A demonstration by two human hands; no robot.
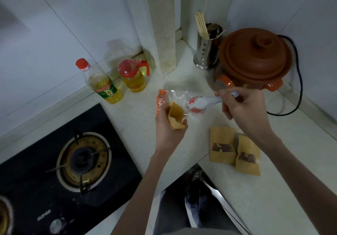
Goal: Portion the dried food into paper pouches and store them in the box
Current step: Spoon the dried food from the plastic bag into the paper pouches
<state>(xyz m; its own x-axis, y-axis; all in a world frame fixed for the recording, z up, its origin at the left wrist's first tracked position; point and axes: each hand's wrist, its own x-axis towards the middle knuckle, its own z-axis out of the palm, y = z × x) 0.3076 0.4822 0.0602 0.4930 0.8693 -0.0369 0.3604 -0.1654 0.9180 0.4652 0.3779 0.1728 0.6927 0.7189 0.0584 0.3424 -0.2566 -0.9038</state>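
Observation:
My left hand (168,131) grips an open brown paper pouch (175,115) mouth-up above the counter. Behind it lies a clear plastic food bag (176,96) with an orange patterned edge (160,100). My right hand (244,105) holds the handle of a white ceramic spoon (198,104) with red markings; its bowl hovers just right of the pouch mouth, over the plastic bag. Two brown paper pouches with small windows showing dark contents, one (221,147) and another (248,157), lie flat near the counter's front edge. No box is in view.
A brown clay electric pot (255,57) with a black cord stands at the back right, beside a steel chopstick holder (207,46). Two oil bottles, one (102,83) and another (134,76), stand at the back left. A black gas hob (80,160) fills the lower left.

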